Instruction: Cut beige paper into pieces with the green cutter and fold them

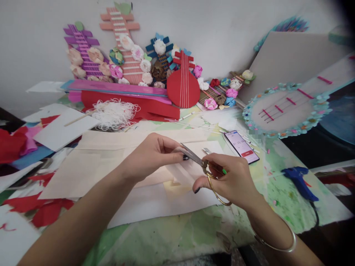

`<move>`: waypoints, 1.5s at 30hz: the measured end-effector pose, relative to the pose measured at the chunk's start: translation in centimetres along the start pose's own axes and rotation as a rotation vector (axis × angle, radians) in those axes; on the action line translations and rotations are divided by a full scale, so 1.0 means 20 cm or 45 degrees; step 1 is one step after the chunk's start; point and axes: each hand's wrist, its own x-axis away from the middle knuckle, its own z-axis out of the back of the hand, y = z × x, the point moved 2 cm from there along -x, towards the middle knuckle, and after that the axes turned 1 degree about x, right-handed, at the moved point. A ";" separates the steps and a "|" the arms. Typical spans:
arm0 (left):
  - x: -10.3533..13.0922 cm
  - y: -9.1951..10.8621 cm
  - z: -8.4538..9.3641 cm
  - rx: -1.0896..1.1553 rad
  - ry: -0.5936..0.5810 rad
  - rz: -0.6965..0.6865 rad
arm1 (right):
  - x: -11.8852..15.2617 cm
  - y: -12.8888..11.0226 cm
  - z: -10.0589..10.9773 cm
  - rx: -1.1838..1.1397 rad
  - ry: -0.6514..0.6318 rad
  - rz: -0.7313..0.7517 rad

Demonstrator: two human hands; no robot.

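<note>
My right hand (231,177) is closed around the gold handles of a pair of scissors (195,156), whose blades point left. My left hand (156,153) pinches a small pale piece of paper (178,150) at the blade tips. Whether the blades cut into the paper is too small to tell. Below both hands lie sheets of cream paper (74,173) and a white sheet (138,207). Just beyond my right hand, a small metal tip (206,150) shows; the rest of it is hidden.
A phone (241,146) with a running timer and a blue glue gun (301,181) lie to the right. White string (113,114) is heaped behind my left hand. Paper instruments, including a red lute (183,87), lean along the wall. Red scraps (47,207) lie left.
</note>
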 end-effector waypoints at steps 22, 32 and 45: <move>0.01 -0.01 0.00 0.063 0.015 0.068 | 0.01 -0.01 0.01 0.107 0.086 0.079; 0.01 -0.02 0.00 0.010 0.013 0.105 | 0.01 0.00 0.01 0.139 0.095 0.053; 0.00 -0.02 0.01 -0.081 0.052 0.088 | 0.01 0.01 0.01 -0.007 -0.004 -0.142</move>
